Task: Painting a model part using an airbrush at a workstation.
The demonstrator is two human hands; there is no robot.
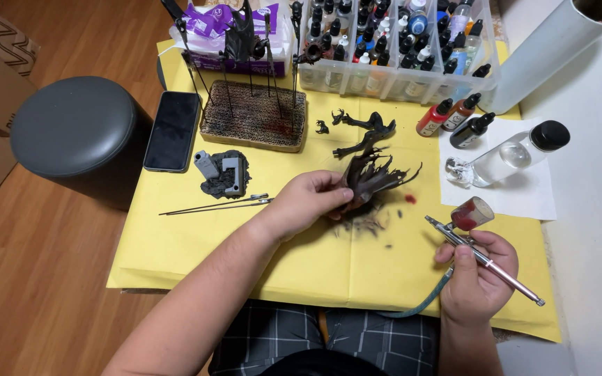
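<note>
The worktop (196, 237) is covered with a yellow sheet, and the work sits near the middle of it, a little toward its near edge. Along the far edge stands a clear organiser (391, 49) packed with small paint bottles, and beside it, toward the far left corner, a cardboard block (252, 115) with clip-sticks standing in it. A dark phone (172, 130) lies by the left edge.

The left hand (308, 203) is closed round the base of a dark spiky model piece (374, 177), which it holds just above the sheet; the piece's ragged points fan away from the hand toward the far right. The right hand (479, 278), nearer the right end of the near edge, is wrapped round an airbrush (479, 254), forefinger laid on top of its body. The airbrush's long axis runs on a slant from the near right to the far left, its nozzle end aimed toward the model piece, its red-stained cup (472, 213) just behind the tip. The tip and the piece are near each other but clearly apart, with a red spot (410, 199) on the sheet between them. The piece lies up and left of the right hand.
</note>
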